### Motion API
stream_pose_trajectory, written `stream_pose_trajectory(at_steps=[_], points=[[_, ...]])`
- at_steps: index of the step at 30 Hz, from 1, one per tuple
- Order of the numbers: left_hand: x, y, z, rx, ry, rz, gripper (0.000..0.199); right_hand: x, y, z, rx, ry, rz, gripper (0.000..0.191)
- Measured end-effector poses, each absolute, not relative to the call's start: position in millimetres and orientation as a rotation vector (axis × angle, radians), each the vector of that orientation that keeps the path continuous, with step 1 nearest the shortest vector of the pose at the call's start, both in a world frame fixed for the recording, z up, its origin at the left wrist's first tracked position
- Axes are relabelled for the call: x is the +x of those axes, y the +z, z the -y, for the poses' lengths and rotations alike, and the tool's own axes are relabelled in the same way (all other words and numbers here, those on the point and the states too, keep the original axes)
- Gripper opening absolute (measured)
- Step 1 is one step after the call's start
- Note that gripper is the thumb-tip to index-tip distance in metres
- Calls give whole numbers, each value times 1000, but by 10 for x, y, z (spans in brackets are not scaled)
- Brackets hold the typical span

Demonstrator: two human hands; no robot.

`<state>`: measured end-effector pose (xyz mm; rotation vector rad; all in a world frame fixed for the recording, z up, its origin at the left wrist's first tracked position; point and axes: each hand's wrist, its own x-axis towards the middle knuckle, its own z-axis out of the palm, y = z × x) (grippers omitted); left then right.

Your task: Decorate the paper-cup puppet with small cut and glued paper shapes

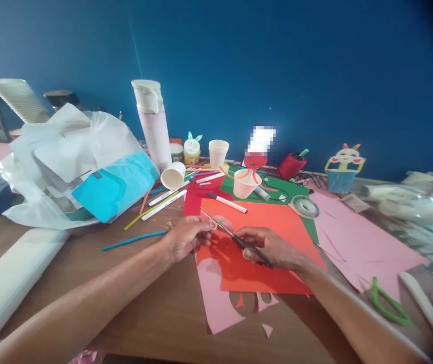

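Observation:
My left hand (pixel 188 236) is closed, its thumb and fingertips pinching a small pale pink paper piece (pixel 213 226), mostly hidden by the fingers. Wrapped around the dark handles of a pair of scissors (pixel 253 248) is my right hand (pixel 271 246). The scissor blades point up and left, reaching beside the left fingertips. Both hands are above an orange sheet of paper (pixel 277 278). Under it lies a cut pink sheet (pixel 216 308) with rounded cutouts, and a small pink scrap (pixel 267 330) rests on the table in front.
Beyond the hands are a white marker (pixel 227 202), a paper cup with a red figure (pixel 243 186), and a tape roll (pixel 304 207). A plastic bag (pixel 22 177) and white bottle (pixel 153 131) stand left. Pink sheets (pixel 368 237) and a green pipe cleaner (pixel 388 306) lie right.

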<state>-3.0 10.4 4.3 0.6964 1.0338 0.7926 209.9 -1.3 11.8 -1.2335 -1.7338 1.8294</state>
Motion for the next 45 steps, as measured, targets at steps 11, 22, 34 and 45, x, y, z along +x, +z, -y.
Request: stream_pose_trajectory(at_steps=[11, 22, 34, 45], points=[[-38, 6, -107, 726, 762, -1056, 10, 2116, 208, 23, -1289, 1819, 1761, 28], [-39, -9, -110, 753, 727, -1059, 15, 2133, 237, 10, -1303, 1834, 1789, 30], [-36, -11, -117, 763, 730, -1066, 15, 2124, 252, 19, -1313, 1837, 1782, 26], [-30, -8, -109, 754, 746, -1076, 12, 2123, 210, 26, -1271, 1848, 1784, 28]])
